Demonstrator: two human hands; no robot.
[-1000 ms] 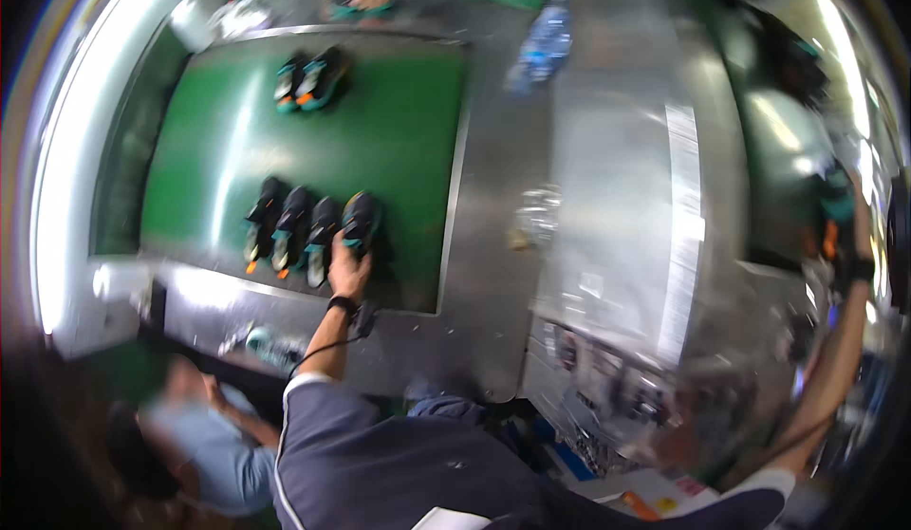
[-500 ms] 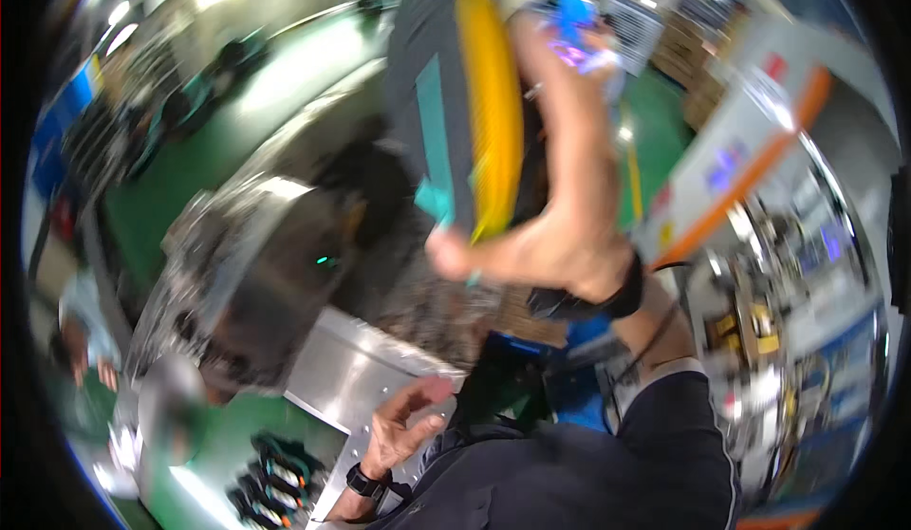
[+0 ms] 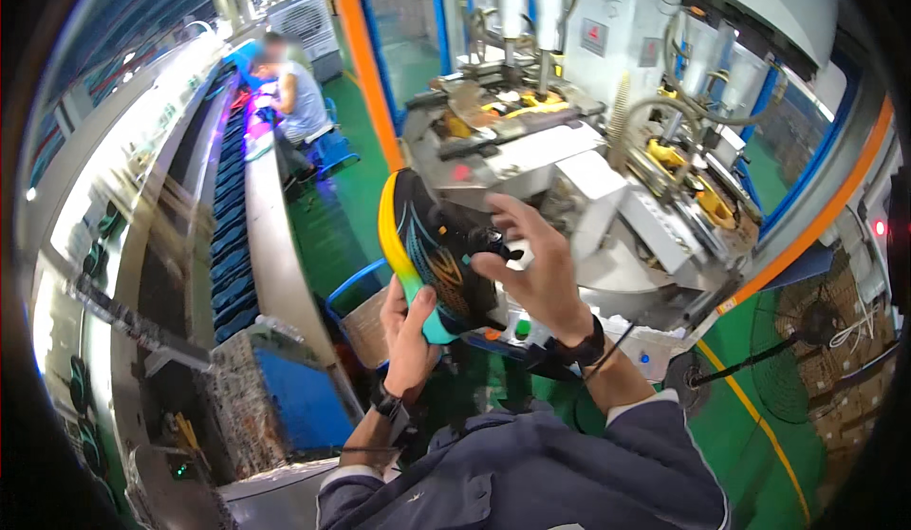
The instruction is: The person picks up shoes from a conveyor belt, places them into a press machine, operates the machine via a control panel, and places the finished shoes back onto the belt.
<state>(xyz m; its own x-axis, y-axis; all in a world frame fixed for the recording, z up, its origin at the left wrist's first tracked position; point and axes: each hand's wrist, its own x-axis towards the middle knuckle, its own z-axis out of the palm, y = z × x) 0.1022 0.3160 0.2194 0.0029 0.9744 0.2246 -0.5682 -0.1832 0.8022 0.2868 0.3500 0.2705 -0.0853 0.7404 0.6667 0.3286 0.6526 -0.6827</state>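
Note:
A black sports shoe (image 3: 441,255) with blue and orange marks is tilted in front of me. Its sole runs from yellow at one end to teal at the other. My left hand (image 3: 410,340) is closed round the teal end, thumb against the side. At the lace opening, my right hand (image 3: 541,269) has its thumb and fingers apart beside dark laces (image 3: 489,241). Whether a fingertip touches the laces is hard to tell. A dark band circles each wrist.
Ahead stands a machine (image 3: 569,150) with yellow shoe-shaped parts, framed by orange posts (image 3: 365,65). At left runs a long conveyor (image 3: 232,255) lined with dark shoe parts; a seated person (image 3: 299,103) works beside it. A standing fan (image 3: 807,326) is at right.
My view has swung right, from the conveyor end toward the machine. The shoe, raised in my right hand before, is now lower and held by my left, which was empty.

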